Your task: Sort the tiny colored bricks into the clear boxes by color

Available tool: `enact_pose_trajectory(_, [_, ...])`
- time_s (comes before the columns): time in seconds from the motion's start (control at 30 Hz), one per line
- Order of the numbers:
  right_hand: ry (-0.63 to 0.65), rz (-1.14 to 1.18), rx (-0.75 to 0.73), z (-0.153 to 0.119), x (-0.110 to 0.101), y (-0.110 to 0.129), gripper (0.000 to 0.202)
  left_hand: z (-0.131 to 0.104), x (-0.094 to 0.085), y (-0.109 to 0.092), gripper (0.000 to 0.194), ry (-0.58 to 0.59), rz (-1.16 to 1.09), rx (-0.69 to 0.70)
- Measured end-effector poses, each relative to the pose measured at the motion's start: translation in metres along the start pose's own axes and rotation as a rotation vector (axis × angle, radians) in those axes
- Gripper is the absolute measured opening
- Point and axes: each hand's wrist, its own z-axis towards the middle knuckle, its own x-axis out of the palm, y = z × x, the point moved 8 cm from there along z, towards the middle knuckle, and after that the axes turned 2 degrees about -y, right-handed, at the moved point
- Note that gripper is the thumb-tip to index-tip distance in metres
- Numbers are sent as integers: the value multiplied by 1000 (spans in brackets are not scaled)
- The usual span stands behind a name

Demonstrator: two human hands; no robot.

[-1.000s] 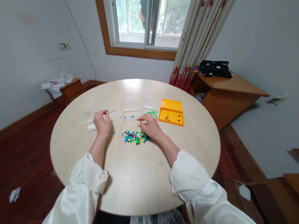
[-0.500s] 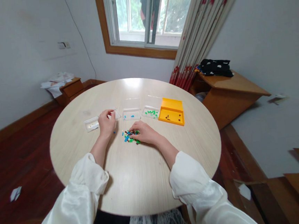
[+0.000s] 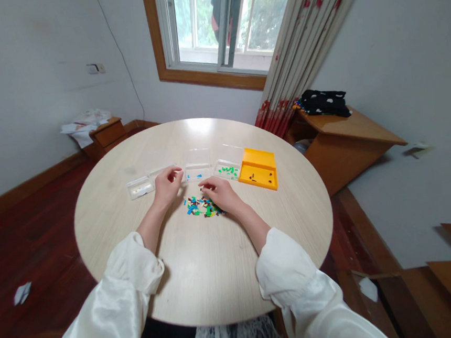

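Note:
A pile of small blue, green, brown and cream pieces point(image 3: 202, 207) lies on the round table point(image 3: 206, 265). My right hand point(image 3: 220, 193) is over the pile's right back edge, its fingers pinched on something small and dark. Left of it, my left hand point(image 3: 167, 185) hovers by a clear box with a few blue pieces point(image 3: 198, 171); its fingertips are closed, and what they hold is too small to make out. Another clear box point(image 3: 140, 188) at the left has pale pieces, and one holds green pieces point(image 3: 227, 170). An open yellow box point(image 3: 258, 175) contains a few dark pieces.
Behind the table are a window point(image 3: 217, 27) and a long curtain point(image 3: 286, 53). A wooden cabinet point(image 3: 349, 142) with dark cloth point(image 3: 324, 102) on it stands at the right. Papers point(image 3: 87, 120) lie on a low wooden unit at the back left.
My left hand has moved right, away from the left clear box toward the blue pieces' box. My right hand has lifted off the pile and shifted slightly back and right, uncovering more pieces.

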Motion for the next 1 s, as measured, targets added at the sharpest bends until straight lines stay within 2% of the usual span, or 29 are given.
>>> enact_pose_trajectory(0.2, [-343,198,71,5,-39,-11,15,-12,23,-15,19,249,40,130])
enact_pose_trajectory(0.27, [-414,188,78,4,-48,-13,21,-17,30,-19,18,344,63,159])
enact_pose_trajectory(0.37, [-467,183,69,4,-55,-14,28,-22,36,-22,16,420,87,191])
enact_pose_trajectory(0.53, [-524,162,19,2,-64,-13,24,-24,38,-21,18,470,141,205])
enact_pose_trajectory(0.67, [-697,-8,-18,-5,-95,-17,20,-25,41,-18,19,501,150,205])
enact_pose_trajectory(0.83, [-928,-178,76,-18,-135,-33,25,-25,42,-15,18,499,149,208])
enact_pose_trajectory(0.9, [-986,-185,114,-22,-141,-37,26,-25,42,-15,18,497,144,205])
enact_pose_trajectory(1.0, [-993,-162,142,-23,-140,-38,26,-25,41,-17,17,497,140,209])
